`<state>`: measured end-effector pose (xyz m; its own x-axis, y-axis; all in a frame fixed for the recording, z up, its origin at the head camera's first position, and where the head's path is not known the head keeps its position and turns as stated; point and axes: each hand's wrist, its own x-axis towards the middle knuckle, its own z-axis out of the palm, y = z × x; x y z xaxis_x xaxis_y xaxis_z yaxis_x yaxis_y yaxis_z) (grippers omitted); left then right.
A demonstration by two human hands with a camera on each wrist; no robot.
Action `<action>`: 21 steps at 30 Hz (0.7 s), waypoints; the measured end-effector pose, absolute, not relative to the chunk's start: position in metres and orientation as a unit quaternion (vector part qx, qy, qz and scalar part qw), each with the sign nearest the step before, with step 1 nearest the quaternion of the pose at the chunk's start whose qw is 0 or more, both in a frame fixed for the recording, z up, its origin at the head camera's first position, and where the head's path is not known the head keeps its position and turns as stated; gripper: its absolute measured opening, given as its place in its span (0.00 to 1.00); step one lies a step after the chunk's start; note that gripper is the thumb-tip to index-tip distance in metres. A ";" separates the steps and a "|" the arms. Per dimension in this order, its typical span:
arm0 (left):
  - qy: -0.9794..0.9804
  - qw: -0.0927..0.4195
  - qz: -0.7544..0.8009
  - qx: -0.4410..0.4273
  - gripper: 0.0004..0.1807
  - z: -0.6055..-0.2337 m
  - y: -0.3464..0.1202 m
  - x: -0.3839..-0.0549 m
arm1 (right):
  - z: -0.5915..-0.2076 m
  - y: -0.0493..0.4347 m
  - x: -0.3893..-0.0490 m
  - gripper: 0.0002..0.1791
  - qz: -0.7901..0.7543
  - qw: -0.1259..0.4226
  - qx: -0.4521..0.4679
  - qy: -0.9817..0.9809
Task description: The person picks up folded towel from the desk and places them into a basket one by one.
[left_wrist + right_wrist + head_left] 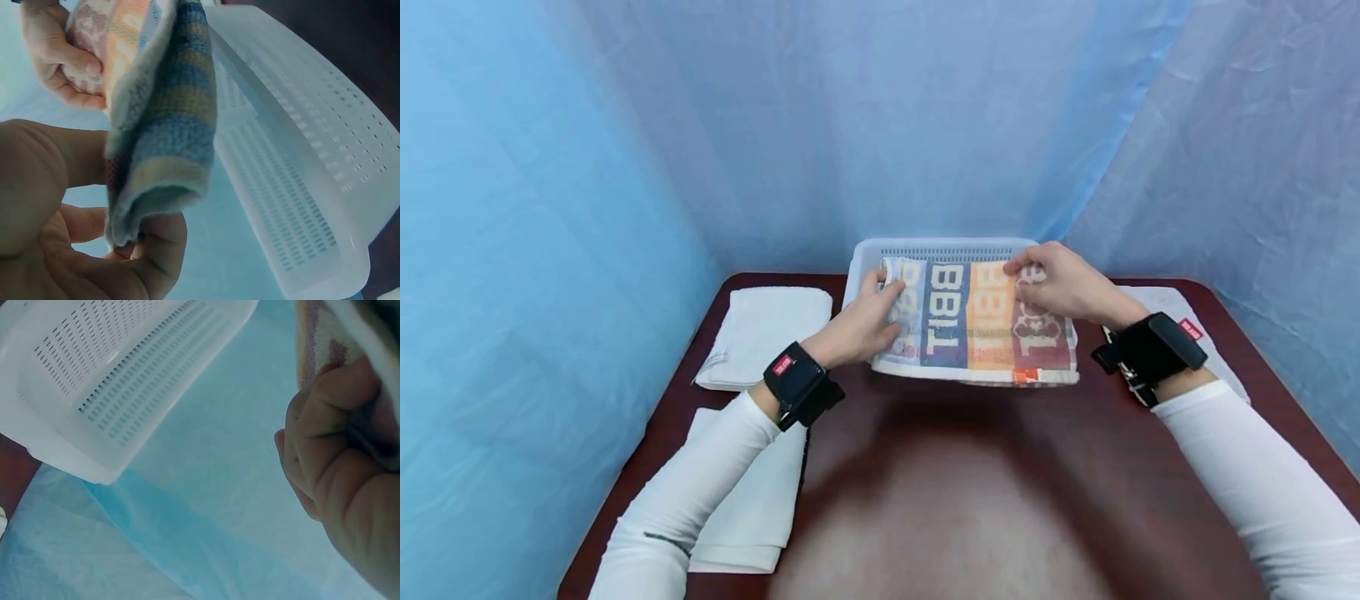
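A folded towel (pixel 947 321) with grey, blue, orange and maroon bands and pale lettering is held up between both hands. My left hand (pixel 868 321) pinches its left end, thumb on one face and fingers on the other, as the left wrist view shows with the towel's rolled edge (pixel 165 178). At the opposite end my right hand (pixel 1063 283) grips the towel, fingers curled over it in the right wrist view. Behind and below the towel stands a white perforated plastic basket (pixel 867 258), partly hidden in the head view; the part of its inside in the wrist views looks bare.
Two folded white cloths lie on the left of the dark red table (pixel 970 517), one at the back (pixel 778 329) and one nearer the front (pixel 745 508). A third white cloth (pixel 1168 308) lies at the right under my wrist. Blue curtains (pixel 850 125) hang around the table.
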<state>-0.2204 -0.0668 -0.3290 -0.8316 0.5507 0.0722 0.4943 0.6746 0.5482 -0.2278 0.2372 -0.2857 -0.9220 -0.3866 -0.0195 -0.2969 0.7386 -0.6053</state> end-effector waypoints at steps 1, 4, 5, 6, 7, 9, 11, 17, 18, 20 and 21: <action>0.915 0.053 0.284 0.282 0.34 -0.329 -0.066 -0.224 | -0.285 0.237 -0.231 0.20 -0.318 0.082 -0.178 0.928; 0.919 0.059 0.284 0.268 0.35 -0.331 -0.065 -0.233 | -0.283 0.236 -0.241 0.20 -0.339 0.100 -0.160 0.922; 0.920 0.059 0.283 0.265 0.35 -0.331 -0.065 -0.235 | -0.283 0.236 -0.244 0.20 -0.346 0.104 -0.154 0.920; 0.921 0.060 0.281 0.262 0.35 -0.331 -0.065 -0.237 | -0.283 0.236 -0.247 0.20 -0.350 0.107 -0.149 0.918; 0.921 0.062 0.282 0.260 0.36 -0.331 -0.065 -0.239 | -0.283 0.236 -0.250 0.20 -0.355 0.110 -0.146 0.917; 0.922 0.060 0.281 0.259 0.36 -0.332 -0.065 -0.243 | -0.283 0.236 -0.253 0.20 -0.362 0.112 -0.139 0.915; 0.923 0.059 0.279 0.257 0.36 -0.333 -0.065 -0.246 | -0.284 0.236 -0.256 0.20 -0.365 0.113 -0.134 0.914; 0.927 0.054 0.270 0.253 0.35 -0.334 -0.063 -0.254 | -0.285 0.237 -0.263 0.21 -0.378 0.117 -0.117 0.911; 0.927 0.054 0.270 0.253 0.35 -0.333 -0.063 -0.255 | -0.285 0.237 -0.264 0.21 -0.380 0.118 -0.115 0.910; 0.927 0.055 0.268 0.256 0.35 -0.333 -0.062 -0.257 | -0.286 0.237 -0.266 0.21 -0.382 0.119 -0.110 0.910; 0.927 0.055 0.268 0.258 0.35 -0.333 -0.061 -0.259 | -0.287 0.238 -0.268 0.21 -0.382 0.119 -0.108 0.910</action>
